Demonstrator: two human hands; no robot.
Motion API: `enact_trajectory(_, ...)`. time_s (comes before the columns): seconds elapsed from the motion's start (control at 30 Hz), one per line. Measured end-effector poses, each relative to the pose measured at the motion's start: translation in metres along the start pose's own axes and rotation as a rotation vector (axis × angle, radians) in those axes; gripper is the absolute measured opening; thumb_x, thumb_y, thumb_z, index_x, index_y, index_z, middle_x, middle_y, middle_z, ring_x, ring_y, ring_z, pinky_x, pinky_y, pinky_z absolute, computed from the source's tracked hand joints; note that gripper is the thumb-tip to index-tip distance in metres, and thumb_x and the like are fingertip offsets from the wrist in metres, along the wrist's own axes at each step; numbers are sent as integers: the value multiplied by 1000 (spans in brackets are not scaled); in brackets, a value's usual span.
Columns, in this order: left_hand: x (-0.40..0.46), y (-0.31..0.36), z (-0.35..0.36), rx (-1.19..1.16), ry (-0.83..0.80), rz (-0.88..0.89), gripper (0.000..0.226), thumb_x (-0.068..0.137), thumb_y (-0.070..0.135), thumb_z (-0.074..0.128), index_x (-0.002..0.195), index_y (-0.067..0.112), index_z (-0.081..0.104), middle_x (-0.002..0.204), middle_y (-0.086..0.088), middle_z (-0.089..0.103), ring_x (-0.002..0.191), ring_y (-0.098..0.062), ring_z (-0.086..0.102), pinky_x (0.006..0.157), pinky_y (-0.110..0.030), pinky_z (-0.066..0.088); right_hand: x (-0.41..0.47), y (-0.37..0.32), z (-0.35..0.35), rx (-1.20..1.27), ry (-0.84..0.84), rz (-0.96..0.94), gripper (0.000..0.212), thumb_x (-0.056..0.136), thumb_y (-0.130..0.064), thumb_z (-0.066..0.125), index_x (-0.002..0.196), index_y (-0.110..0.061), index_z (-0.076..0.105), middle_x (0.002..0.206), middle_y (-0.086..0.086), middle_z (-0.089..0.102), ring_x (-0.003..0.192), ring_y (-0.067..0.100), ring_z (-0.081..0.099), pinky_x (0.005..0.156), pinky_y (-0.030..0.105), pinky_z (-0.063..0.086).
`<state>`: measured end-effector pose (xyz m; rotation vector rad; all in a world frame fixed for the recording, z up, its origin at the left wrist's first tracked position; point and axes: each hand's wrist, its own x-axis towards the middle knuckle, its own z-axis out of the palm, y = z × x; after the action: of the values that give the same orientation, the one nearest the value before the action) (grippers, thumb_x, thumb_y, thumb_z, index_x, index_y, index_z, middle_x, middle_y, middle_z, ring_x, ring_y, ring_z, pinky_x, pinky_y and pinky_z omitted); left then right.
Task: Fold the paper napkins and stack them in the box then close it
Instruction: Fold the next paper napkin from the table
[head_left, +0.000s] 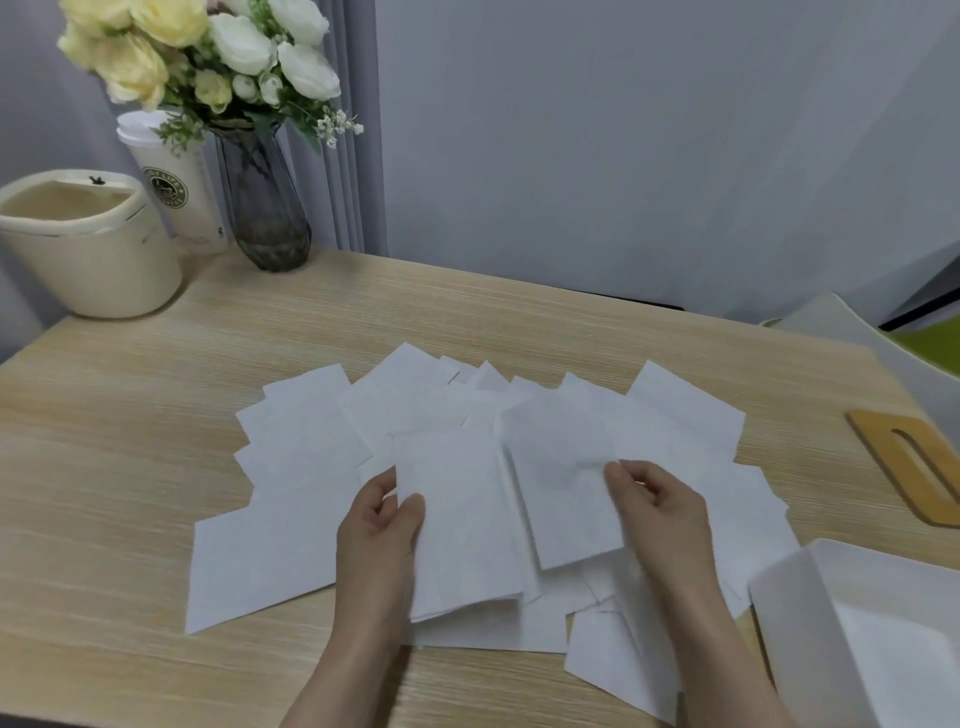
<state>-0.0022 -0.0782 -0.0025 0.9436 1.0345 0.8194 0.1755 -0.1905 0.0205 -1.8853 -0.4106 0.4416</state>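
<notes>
1. The paper napkins (467, 467) lie spread in a loose fan on the wooden table (156, 415), just to the left of the white box (810, 613), which stands open at the near right corner.
2. The wooden lid (914, 467) with a slot lies flat behind the box, apart from it.
3. I judge the napkins very light, thin and soft. They will bend and slide easily, and a hard pull can tear them, so I should take them at an edge or corner with little force.
4. My left hand (379, 540) holds a napkin (457, 519) at its left edge, thumb on top and fingers under it, further left of the box.
5. My right hand (660, 509) pinches the right edge of another napkin (561, 493), nearer to the box.
6. Both forearms reach forward from the near table edge, wrists low over the pile.
</notes>
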Motion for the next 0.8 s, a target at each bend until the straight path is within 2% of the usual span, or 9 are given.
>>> enact_trajectory(0.07,-1,0,1,6,-1,1,29,95,-1,52,101,24,64,81,7,76,68,-8,71,60,-27,51,2,2,-12,116,-1,106,13,90,-26,64,83,-20,73,79,-3,74,74,13,69,64,28,50)
enact_trajectory(0.17,-2,-2,3,5,-8,-8,28,95,0,53,102,24,64,82,6,77,69,-9,71,63,-29,51,4,12,-24,104,7,211,8,88,-25,66,90,-20,71,80,-2,74,73,16,66,53,28,48)
enact_trajectory(0.33,-4,-6,11,-1,-44,-27,29,94,-2,52,102,23,64,80,5,76,67,-8,70,54,-19,52,3,28,-31,5,-52,270,15,85,-23,69,99,-24,67,86,-2,70,72,13,63,51,24,44)
enact_trajectory(0.43,-4,-10,15,21,-61,-48,29,94,-1,53,105,23,65,87,1,77,75,-14,72,63,-28,52,5,33,-31,-94,-25,209,15,84,-24,69,100,-25,67,87,-11,69,83,6,63,64,24,46)
enact_trajectory(0.5,-3,-12,19,33,-79,-65,28,95,0,51,105,23,65,88,2,77,77,-14,72,66,-30,51,7,34,-32,-217,10,136,11,85,-23,67,94,-26,70,84,-14,69,88,8,63,75,30,47)
enact_trajectory(0.53,-3,-14,20,39,-90,-74,28,96,0,50,105,23,65,87,4,77,76,-12,72,67,-31,51,7,34,-32,-249,23,103,9,85,-22,66,89,-28,70,83,-15,69,89,9,63,75,30,47)
enact_trajectory(0.6,-2,-17,22,54,-106,-98,28,97,2,48,105,23,64,85,8,76,75,-8,71,69,-32,52,7,32,-33,-209,48,48,12,86,-19,65,81,-30,69,80,-15,69,83,6,63,69,27,45)
enact_trajectory(0.73,1,-24,22,111,-124,-135,27,99,7,45,107,24,65,92,10,76,87,-11,70,78,-34,53,8,28,-32,-9,85,44,8,89,-18,65,88,-21,71,60,-16,65,53,-2,55,56,22,38)
enact_trajectory(0.8,2,-25,20,133,-133,-141,29,99,8,45,107,26,66,95,10,75,91,-12,69,80,-34,53,7,25,-31,77,77,80,6,90,-19,64,90,-21,70,57,-15,63,49,0,52,51,21,38)
